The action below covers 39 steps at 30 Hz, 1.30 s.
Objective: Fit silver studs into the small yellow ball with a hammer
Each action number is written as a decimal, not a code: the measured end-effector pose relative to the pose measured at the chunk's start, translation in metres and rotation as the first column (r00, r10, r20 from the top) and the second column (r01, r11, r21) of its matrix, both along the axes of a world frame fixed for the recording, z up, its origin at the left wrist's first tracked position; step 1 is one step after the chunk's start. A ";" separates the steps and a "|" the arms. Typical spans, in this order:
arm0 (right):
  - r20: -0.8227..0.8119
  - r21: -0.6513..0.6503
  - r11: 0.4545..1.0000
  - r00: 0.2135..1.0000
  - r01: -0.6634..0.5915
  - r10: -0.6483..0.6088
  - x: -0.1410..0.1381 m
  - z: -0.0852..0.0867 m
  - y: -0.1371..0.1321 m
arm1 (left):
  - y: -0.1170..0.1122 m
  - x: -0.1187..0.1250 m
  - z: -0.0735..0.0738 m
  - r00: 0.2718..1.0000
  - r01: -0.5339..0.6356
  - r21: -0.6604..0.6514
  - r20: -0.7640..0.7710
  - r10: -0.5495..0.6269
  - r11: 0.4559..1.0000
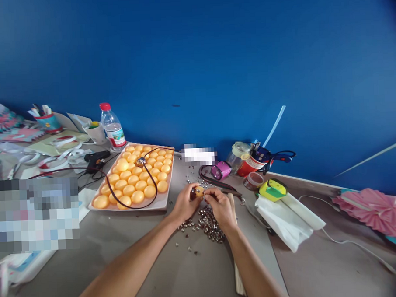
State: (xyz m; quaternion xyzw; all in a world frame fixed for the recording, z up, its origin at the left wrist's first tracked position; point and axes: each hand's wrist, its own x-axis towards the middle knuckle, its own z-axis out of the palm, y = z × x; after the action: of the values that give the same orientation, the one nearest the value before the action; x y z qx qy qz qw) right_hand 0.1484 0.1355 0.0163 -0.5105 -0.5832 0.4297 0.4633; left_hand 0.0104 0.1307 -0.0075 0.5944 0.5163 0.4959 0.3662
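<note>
By the bead pile (215, 230), the left hand (186, 204) curls round a ball (200, 191); the right hand (222, 208) pinches, contents unclear. Left of the pile, a cord (156, 186) crosses the tray (162, 204).

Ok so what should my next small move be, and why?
Perhaps set one of the loose shiny pieces on the bare yellow part of the ball with your right hand: its fingertips are beside the ball, your left hand holds it, and the pieces lie just below.

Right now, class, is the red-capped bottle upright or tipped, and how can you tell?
Upright: the bottle stands on its base beyond the tray of orange balls, with its red cap uppermost.
</note>
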 end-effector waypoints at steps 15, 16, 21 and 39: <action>0.204 -0.048 0.999 0.979 -0.008 0.018 0.001 0.012 -0.002 | -0.003 -0.001 0.009 0.979 0.038 0.150 -0.202 -0.007 0.988; 0.188 -0.054 0.998 0.982 -0.014 0.024 0.001 0.011 -0.002 | -0.003 -0.001 0.009 0.979 0.040 0.150 -0.205 -0.009 0.988; 0.133 -0.098 0.994 0.989 -0.048 0.060 0.003 0.004 0.001 | -0.004 -0.001 0.003 0.975 0.064 0.163 -0.221 -0.027 0.985; 0.051 -0.026 0.997 0.997 0.066 -0.065 0.001 -0.003 0.001 | -0.005 0.000 0.010 0.979 0.062 0.105 -0.198 -0.041 0.993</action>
State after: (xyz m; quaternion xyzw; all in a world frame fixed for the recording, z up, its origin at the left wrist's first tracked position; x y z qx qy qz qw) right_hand 0.1496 0.1362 0.0133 -0.5464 -0.5715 0.4094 0.4553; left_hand 0.0102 0.1255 0.0029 0.6728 0.5060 0.4533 0.2930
